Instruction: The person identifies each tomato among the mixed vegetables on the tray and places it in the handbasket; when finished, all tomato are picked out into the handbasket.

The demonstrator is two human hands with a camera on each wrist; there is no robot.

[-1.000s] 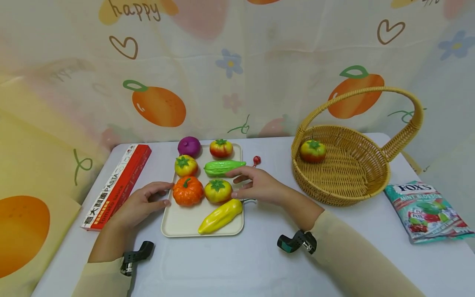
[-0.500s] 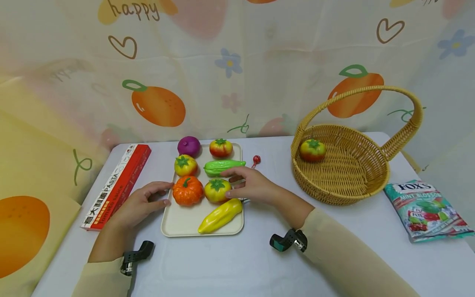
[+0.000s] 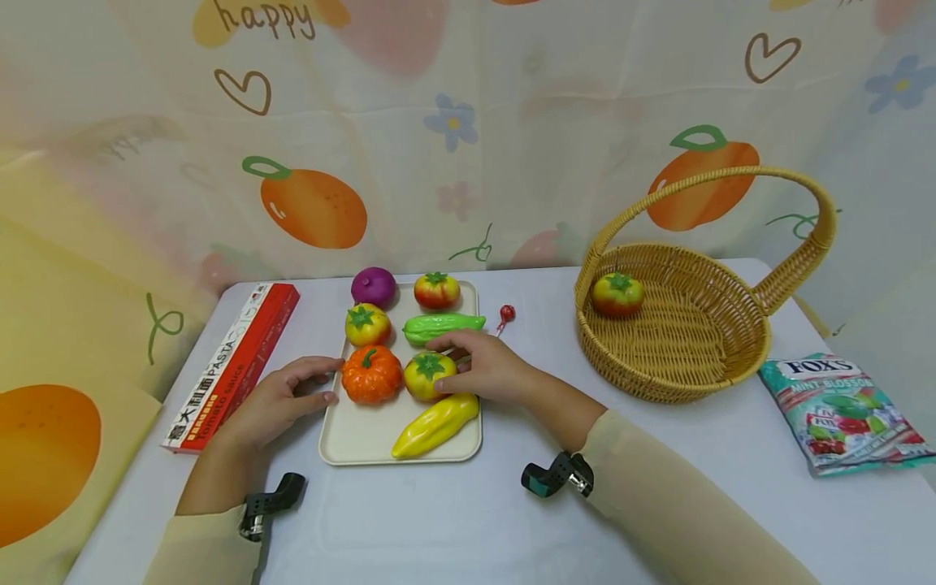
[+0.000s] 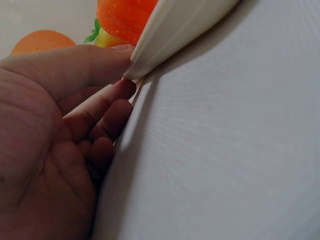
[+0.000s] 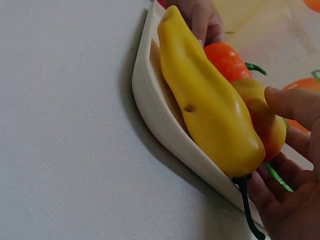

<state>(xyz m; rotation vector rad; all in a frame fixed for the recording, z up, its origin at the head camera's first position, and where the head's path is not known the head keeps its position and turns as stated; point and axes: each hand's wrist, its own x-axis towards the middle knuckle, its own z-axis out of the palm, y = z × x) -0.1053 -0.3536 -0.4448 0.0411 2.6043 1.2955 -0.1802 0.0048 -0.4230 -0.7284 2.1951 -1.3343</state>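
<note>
In the head view my left hand (image 3: pixel 288 400) is at the left edge of the cream tray (image 3: pixel 366 447); the left wrist view shows thumb and fingers pinching its rim (image 4: pixel 150 45). My right hand (image 3: pixel 486 367) curves round a yellow-red toy tomato (image 3: pixel 426 375), thumb on the near side, fingers behind it. In the right wrist view the thumb tip meets this tomato (image 5: pixel 257 107), beside a yellow toy pepper (image 5: pixel 210 105) with a dark stem. An orange toy pumpkin (image 3: pixel 371 375) sits left of the tomato, and a green ridged vegetable (image 3: pixel 431 327) lies behind it.
Two more tomatoes and a purple onion-like vegetable (image 3: pixel 374 288) are at the tray's back. A wicker basket (image 3: pixel 687 390) holding a tomato (image 3: pixel 617 295) stands right. A red lollipop (image 3: pixel 508 313), candy bag (image 3: pixel 841 414) and pasta box (image 3: pixel 234 370) lie about the tray.
My right hand has moved left, from beside the tomato to round it. The left hand has stayed at the tray's edge, and the toy vegetables keep their places.
</note>
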